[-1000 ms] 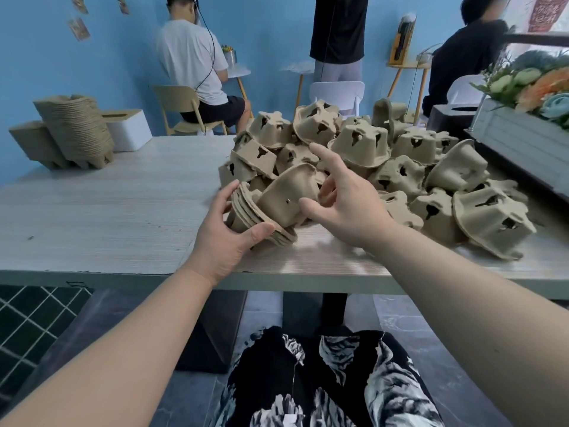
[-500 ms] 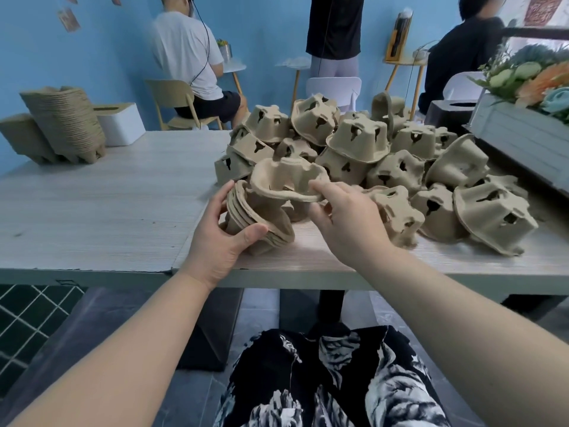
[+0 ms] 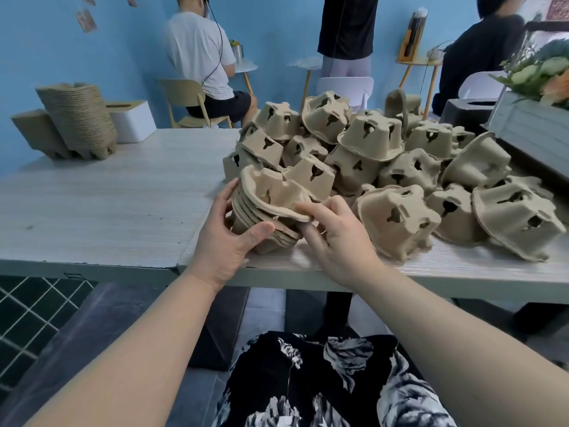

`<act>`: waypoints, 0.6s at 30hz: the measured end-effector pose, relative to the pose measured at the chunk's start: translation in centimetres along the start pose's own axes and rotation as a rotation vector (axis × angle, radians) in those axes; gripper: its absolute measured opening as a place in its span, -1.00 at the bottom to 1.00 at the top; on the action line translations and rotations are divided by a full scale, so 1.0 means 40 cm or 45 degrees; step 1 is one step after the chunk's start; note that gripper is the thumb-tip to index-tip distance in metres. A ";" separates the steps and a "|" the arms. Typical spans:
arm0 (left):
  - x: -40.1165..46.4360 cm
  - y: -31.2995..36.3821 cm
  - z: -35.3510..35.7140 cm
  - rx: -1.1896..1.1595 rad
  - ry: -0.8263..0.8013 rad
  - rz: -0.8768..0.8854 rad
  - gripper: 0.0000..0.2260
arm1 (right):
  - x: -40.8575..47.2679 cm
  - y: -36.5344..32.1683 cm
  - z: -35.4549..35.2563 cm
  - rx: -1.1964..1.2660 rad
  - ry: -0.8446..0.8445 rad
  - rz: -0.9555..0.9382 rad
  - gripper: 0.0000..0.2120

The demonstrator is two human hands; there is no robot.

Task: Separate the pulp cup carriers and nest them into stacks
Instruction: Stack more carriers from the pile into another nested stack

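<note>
Blue walls back a pale wood-grain table [image 3: 101, 211] at which the work is done; other people sit or stand behind it, facing away. A loose heap of carriers [image 3: 385, 167] covers the right half of the table, most lying upside down and tumbled against one another. At the far left corner stands a tall finished stack [image 3: 78, 118], just beside a white box [image 3: 131, 120]. A planter with flowers [image 3: 535, 97] sits at the far right edge.

Near the front edge, the left hand [image 3: 226, 238] grips a small nested stack [image 3: 263, 220], tilted on its side, thumb curled across its near rim and fingers behind it. The right hand [image 3: 334, 234] pinches the rim of the top carrier [image 3: 272, 192], index finger over the edge and the other fingers curled beneath.

Judged step: seating this carrier onto the small stack. It appears only partly home, its rim raised on the right side. The next move calls for squaring its cups with those below and pressing down evenly while the left hand steadies. Most of the heap remains unsorted.
</note>
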State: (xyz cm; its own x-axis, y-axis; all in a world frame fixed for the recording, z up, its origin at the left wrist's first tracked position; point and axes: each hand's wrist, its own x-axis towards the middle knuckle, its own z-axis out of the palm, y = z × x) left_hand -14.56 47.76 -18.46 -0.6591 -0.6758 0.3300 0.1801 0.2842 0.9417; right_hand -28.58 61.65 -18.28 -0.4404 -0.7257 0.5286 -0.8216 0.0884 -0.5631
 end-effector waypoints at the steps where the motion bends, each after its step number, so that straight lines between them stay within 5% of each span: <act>1: 0.000 -0.001 0.000 -0.002 0.002 -0.003 -0.09 | -0.002 0.001 0.000 -0.010 -0.004 -0.025 -0.73; 9: 0.000 0.003 -0.004 -0.042 -0.010 -0.045 0.12 | -0.004 -0.004 0.005 -0.265 -0.269 -0.220 -0.66; 12: 0.007 0.000 -0.003 0.010 0.049 -0.045 0.01 | -0.001 -0.005 0.003 -0.309 -0.369 -0.237 -0.60; 18: 0.041 0.001 -0.008 0.031 0.157 -0.023 -0.08 | 0.013 -0.013 0.003 -0.126 -0.020 -0.017 -0.44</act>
State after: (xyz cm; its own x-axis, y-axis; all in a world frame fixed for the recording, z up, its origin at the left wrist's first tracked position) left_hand -15.39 46.43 -17.86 -0.5672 -0.7589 0.3199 0.1504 0.2864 0.9462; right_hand -28.36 61.15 -17.78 -0.4240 -0.7377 0.5253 -0.8595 0.1450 -0.4901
